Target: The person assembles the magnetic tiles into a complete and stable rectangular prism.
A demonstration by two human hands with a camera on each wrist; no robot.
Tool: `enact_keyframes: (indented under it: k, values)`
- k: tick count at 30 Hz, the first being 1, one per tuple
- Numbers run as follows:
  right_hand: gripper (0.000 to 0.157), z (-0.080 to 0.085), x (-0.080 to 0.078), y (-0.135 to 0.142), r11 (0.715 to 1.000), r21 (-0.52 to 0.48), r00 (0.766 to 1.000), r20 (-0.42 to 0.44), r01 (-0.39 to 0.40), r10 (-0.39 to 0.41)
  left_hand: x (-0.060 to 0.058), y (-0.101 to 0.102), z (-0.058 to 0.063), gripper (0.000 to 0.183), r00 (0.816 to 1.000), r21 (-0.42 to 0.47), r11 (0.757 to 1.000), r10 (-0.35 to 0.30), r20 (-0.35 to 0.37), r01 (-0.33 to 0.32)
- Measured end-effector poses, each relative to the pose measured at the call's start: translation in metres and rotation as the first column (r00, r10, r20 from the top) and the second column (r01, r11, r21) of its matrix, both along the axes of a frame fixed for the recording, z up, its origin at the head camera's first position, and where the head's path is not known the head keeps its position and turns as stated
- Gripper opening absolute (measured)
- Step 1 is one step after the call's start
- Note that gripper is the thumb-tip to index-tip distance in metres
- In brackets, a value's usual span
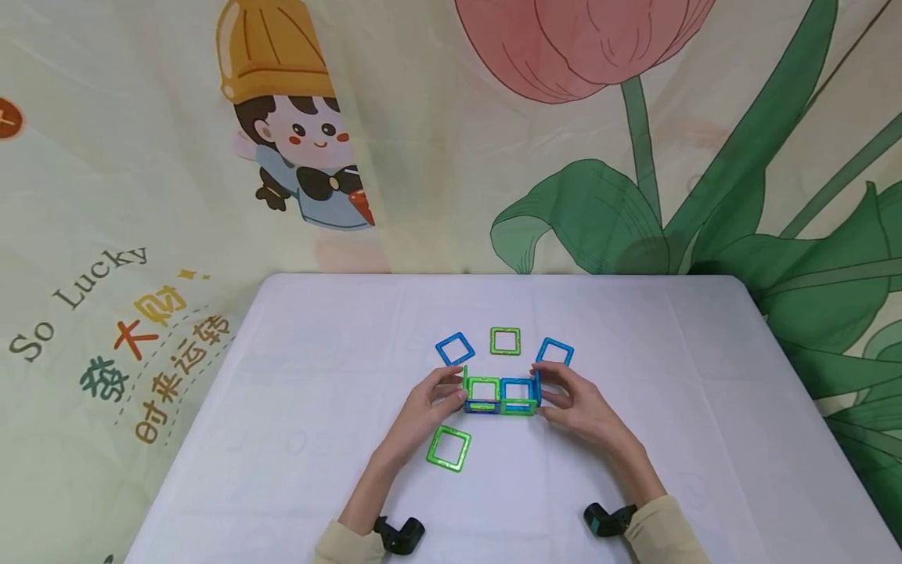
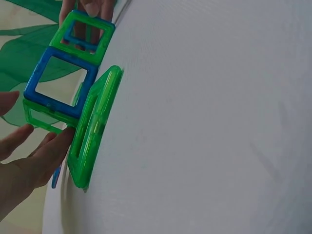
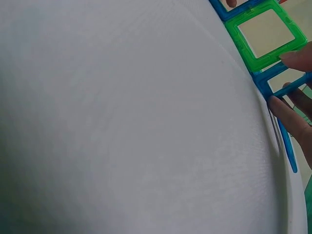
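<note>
A small structure of green and blue square magnetic tiles stands on the white table (image 1: 310,470). Its front has a blue tile (image 2: 30,83) at left and a green tile (image 3: 242,36) at right. At the structure's left end, my left hand (image 1: 434,399) holds a green tile (image 2: 44,122) between thumb and fingers. My right hand (image 1: 581,403) holds the blue tile (image 1: 538,388) at the other end, its thumb low and a finger at the top corner. The outer sides of both end tiles are partly hidden by the fingers.
Behind the structure lie a loose blue tile (image 1: 443,357), a green tile (image 1: 505,330) and another blue tile (image 1: 556,341). A loose green tile (image 1: 433,454) lies in front, near my left wrist. A printed cloth (image 1: 437,196) hangs beyond the table's back edge.
</note>
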State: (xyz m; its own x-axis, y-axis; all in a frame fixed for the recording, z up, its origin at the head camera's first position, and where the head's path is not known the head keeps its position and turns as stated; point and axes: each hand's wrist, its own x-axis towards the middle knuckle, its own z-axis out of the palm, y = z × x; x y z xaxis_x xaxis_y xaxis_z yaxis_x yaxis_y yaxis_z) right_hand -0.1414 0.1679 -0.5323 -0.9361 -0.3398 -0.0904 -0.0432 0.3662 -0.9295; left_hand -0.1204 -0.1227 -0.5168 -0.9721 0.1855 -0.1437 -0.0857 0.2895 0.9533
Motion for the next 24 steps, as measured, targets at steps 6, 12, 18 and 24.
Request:
enact_keyframes:
  k: [6, 12, 18, 24]
  values:
    - [0.074, 0.001, 0.0, 0.0, 1.0, -0.009, 1.0, -0.001, 0.001, -0.001, 0.005, 0.005, 0.005, 0.047, 0.999, -0.013, 0.999, 0.048, 0.021, -0.048]
    - [0.074, 0.001, -0.001, 0.0, 1.0, -0.012, 1.0, 0.007, -0.001, 0.001, 0.009, 0.01, 0.007, 0.042, 0.997, -0.06, 0.996, 0.071, 0.019, -0.07]
    - [0.075, 0.003, -0.001, 0.0, 1.0, -0.014, 1.0, 0.02, -0.003, 0.004, 0.011, 0.012, 0.007, 0.04, 0.996, -0.082, 0.993, 0.085, 0.004, -0.085]
    - [0.075, 0.004, -0.001, 0.0, 1.0, -0.02, 0.999, 0.037, 0.0, 0.001, 0.008, 0.011, 0.007, 0.041, 0.996, -0.059, 0.995, 0.082, 0.017, -0.081]
